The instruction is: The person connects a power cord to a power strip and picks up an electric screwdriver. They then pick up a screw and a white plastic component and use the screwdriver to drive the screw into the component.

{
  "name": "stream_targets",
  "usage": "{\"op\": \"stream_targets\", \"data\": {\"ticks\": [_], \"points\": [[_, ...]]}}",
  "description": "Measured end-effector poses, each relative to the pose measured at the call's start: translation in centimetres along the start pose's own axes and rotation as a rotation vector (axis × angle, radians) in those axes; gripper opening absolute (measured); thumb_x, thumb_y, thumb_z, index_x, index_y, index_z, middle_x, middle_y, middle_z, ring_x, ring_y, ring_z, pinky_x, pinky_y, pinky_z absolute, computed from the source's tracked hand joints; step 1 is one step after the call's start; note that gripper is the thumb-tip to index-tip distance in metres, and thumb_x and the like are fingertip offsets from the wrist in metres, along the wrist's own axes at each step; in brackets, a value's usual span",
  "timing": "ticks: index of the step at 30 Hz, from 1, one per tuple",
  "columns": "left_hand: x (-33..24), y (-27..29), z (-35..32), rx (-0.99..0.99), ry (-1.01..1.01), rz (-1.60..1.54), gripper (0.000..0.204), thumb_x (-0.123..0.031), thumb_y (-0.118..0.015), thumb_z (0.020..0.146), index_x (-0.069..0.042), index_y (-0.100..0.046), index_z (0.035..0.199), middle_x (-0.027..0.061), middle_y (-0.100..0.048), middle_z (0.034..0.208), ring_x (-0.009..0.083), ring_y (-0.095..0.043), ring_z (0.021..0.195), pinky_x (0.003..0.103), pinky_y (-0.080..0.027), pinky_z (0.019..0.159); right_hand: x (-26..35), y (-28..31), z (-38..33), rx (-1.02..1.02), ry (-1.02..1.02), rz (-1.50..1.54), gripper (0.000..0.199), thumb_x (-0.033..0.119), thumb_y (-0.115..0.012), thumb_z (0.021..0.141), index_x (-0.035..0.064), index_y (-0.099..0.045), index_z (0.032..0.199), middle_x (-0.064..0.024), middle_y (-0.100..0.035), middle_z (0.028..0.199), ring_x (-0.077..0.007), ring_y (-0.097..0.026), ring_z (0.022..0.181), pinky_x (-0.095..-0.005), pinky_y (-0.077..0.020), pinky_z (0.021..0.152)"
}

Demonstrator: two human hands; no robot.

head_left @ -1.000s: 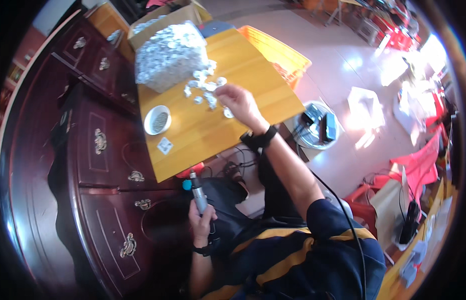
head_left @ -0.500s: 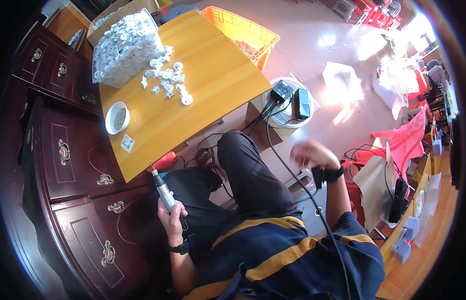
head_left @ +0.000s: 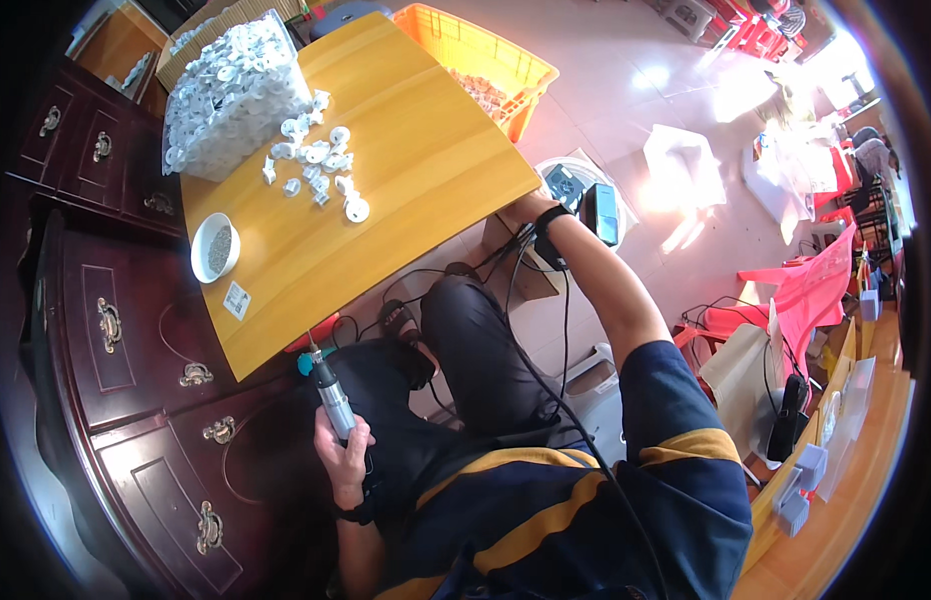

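My left hand (head_left: pixel 344 455) is wrapped round a silver and black electric screwdriver (head_left: pixel 334 400), its bit pointing up toward the table's near corner. With the arm stretched out, my right hand (head_left: pixel 531 207) is at the right corner of the yellow wooden table (head_left: pixel 416 180), beside a black power box (head_left: pixel 565 186). Its fingers are mostly hidden at the table edge, so their grip does not show. Several small white plastic parts (head_left: pixel 316 155) lie loose on the table, beside a clear bin (head_left: pixel 236 100) heaped with more. A white bowl (head_left: pixel 199 248) holds small metal pieces.
A second black box (head_left: pixel 602 214) stands on a round white lid (head_left: pixel 576 165) right of the table, with cables trailing toward me. Behind is a yellow crate (head_left: pixel 486 55). Dark wooden drawers (head_left: pixel 136 340) line the left. Pink cloth (head_left: pixel 806 290) and cardboard (head_left: pixel 731 370) are at right.
My right hand has swung from beside my knee up and forward to the table's right corner. The left hand still holds the electric screwdriver, and the view has shifted slightly.
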State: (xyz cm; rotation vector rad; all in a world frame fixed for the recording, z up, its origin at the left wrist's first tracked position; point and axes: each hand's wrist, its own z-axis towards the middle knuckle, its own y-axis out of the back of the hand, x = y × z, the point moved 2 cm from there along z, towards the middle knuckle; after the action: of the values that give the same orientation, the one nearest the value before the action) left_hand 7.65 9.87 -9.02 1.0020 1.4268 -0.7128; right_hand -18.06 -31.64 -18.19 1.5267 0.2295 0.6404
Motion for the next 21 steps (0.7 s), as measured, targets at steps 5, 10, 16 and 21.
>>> {"op": "stream_targets", "data": {"ticks": [5, 10, 16, 21], "points": [[0.3, 0.3, 0.0, -0.017, 0.042, 0.012, 0.04, -0.016, -0.066, 0.086, 0.002, -0.049, 0.117, 0.0036, -0.058, 0.078, 0.0082, -0.055, 0.061, 0.023, -0.048, 0.057, -0.8, -3.2, 1.3, 0.13, 0.147, -0.045, 0.029, 0.024, -0.061, 0.081, 0.0087, -0.07, 0.105, -0.0152, -0.067, 0.114, -0.0338, -0.063, 0.106, -0.0434, -0.0503, 0.09], [0.1, 0.2, 0.4, -0.021, 0.056, -0.003, 0.042, -0.017, -0.068, 0.084, 0.001, -0.049, 0.117, 0.0037, -0.059, 0.079, 0.0082, -0.055, 0.061, 0.023, -0.048, 0.057, -4.2, -6.5, 1.2, 0.202, 0.095, -0.113, 0.033, 0.027, -0.064, 0.076, 0.0095, -0.07, 0.104, -0.015, -0.068, 0.113, -0.0339, -0.063, 0.104, -0.045, -0.0487, 0.09], [0.0, 0.5, 0.2, -0.039, 0.046, 0.04, 0.041, -0.016, -0.068, 0.086, 0.001, -0.05, 0.118, 0.0035, -0.059, 0.079, 0.0083, -0.055, 0.06, 0.023, -0.048, 0.057, -4.1, -8.3, -0.4, 0.217, 0.124, -0.248, 0.025, 0.019, -0.057, 0.082, 0.0084, -0.072, 0.099, -0.0134, -0.071, 0.103, -0.0337, -0.066, 0.101, -0.0479, -0.0529, 0.083], [-0.1, 0.4, 0.3, -0.023, 0.051, 0.0, 0.036, -0.013, -0.068, 0.088, 0.001, -0.05, 0.116, 0.0028, -0.059, 0.079, 0.008, -0.056, 0.06, 0.023, -0.049, 0.058, -7.8, -8.3, -4.0, 0.355, -0.143, -0.329, 0.048, 0.039, -0.053, 0.09, 0.0058, -0.055, 0.124, -0.0185, -0.063, 0.12, -0.0337, -0.058, 0.116, -0.0483, -0.0412, 0.099]]}}
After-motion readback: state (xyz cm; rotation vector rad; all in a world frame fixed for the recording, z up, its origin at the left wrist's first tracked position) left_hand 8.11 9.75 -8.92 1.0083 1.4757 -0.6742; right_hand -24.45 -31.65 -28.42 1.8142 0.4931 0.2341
